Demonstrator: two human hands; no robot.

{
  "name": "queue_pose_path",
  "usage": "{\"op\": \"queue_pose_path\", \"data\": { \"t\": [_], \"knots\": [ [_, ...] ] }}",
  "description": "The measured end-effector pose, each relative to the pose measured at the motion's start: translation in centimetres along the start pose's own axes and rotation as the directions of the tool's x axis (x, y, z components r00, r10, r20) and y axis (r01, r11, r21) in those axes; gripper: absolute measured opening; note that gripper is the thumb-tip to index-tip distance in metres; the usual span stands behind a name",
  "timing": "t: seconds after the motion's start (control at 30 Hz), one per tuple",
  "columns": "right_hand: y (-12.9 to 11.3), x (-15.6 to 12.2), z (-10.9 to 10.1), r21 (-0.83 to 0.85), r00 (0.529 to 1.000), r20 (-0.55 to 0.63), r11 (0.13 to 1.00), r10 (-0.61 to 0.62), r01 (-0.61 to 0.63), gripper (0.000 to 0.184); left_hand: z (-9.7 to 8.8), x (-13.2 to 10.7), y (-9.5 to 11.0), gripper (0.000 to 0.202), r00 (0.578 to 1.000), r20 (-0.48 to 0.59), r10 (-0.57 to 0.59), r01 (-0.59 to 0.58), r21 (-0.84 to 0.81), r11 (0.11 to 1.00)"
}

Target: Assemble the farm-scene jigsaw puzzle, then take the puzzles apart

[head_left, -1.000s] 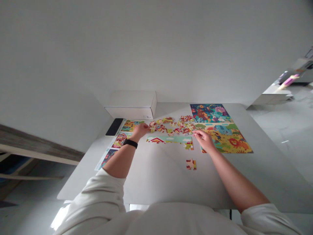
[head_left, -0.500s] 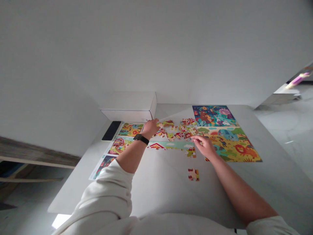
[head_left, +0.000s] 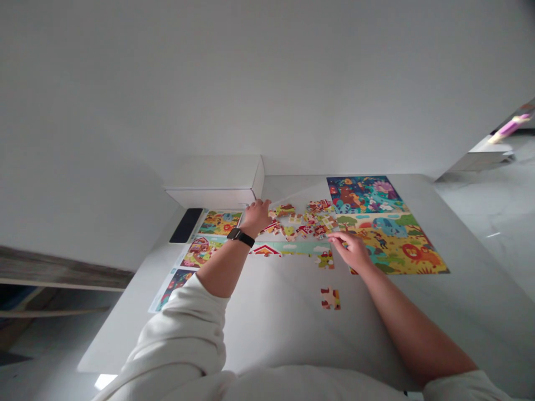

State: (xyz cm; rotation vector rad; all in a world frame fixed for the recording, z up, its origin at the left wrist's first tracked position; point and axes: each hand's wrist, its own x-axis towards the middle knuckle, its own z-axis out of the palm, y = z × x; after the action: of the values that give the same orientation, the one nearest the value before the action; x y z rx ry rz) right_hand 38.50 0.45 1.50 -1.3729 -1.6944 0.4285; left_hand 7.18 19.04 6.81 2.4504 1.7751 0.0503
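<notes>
Loose jigsaw puzzle pieces (head_left: 304, 230) lie in a heap between my two hands. My left hand (head_left: 258, 216), a black watch on its wrist, hovers at the heap's left edge with fingers apart; any contact beneath it is hidden. At the right edge, my right hand (head_left: 349, 248) pinches a small puzzle piece (head_left: 321, 236) by the fingertips. Nearer me runs a partly joined puzzle strip (head_left: 288, 248) with pale sky and a red roof. A green piece (head_left: 325, 260) hangs at its right end. One separate puzzle piece (head_left: 330, 299) lies closer to my body.
A white box (head_left: 213, 189) stands behind my left hand against the wall. To its front left are a dark phone (head_left: 186, 225) and a picture sheet (head_left: 190, 255), partly under my forearm. Two finished-looking puzzle pictures, a dark forest (head_left: 368, 195) and a yellow savanna (head_left: 397, 245), lie at right.
My left hand's fingers have spread and lifted slightly at the same spot. My right hand stays nearly still. The whole view has shifted a little.
</notes>
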Motion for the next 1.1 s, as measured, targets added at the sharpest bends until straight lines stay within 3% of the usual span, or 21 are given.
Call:
{"op": "queue_pose_path", "data": {
  "t": [0.13,0.37,0.57,0.67,0.77,0.9,1.0,1.1],
  "knots": [
    [0.2,-0.1,0.3,-0.025,0.999,-0.037,0.999,-0.036,0.035,0.021,0.8,0.8,0.9,0.047,0.999,-0.020,0.043,-0.043,-0.044,0.998],
    [-0.6,0.2,0.6,-0.051,0.984,-0.136,0.993,-0.111,0.105,0.022,2.1,2.9,2.6,0.037,0.994,-0.017,0.111,-0.112,-0.158,0.981],
    [-0.5,0.1,0.3,-0.065,0.976,-0.178,0.991,-0.127,0.117,0.023,1.8,3.0,1.5,0.017,0.993,-0.112,0.046,-0.081,-0.328,0.941],
    [0.0,0.0,0.2,-0.070,0.978,-0.178,0.993,-0.108,0.097,0.021,1.6,2.3,0.0,0.009,0.989,-0.090,-0.115,0.045,-0.562,0.826],
    [0.3,-0.1,0.2,-0.066,0.982,-0.170,0.995,-0.086,0.076,0.021,1.4,1.4,-1.5,0.012,0.966,0.016,-0.259,0.180,-0.760,0.625],
    [0.1,-0.3,0.2,-0.060,0.984,-0.167,0.997,-0.064,0.054,0.022,0.9,-0.6,-2.9,0.027,0.946,0.151,-0.285,0.256,-0.891,0.375],
    [-0.2,-0.3,0.3,-0.056,0.990,-0.141,0.998,-0.032,0.024,0.022,0.5,-2.2,-3.5,0.032,0.947,0.201,-0.251,0.274,-0.912,0.306],
    [-0.5,0.3,0.4,-0.048,0.997,-0.072,0.999,-0.005,0.001,0.023,0.4,-3.4,-3.8,0.028,0.942,0.231,-0.243,0.306,-0.890,0.338]
  ]
}}
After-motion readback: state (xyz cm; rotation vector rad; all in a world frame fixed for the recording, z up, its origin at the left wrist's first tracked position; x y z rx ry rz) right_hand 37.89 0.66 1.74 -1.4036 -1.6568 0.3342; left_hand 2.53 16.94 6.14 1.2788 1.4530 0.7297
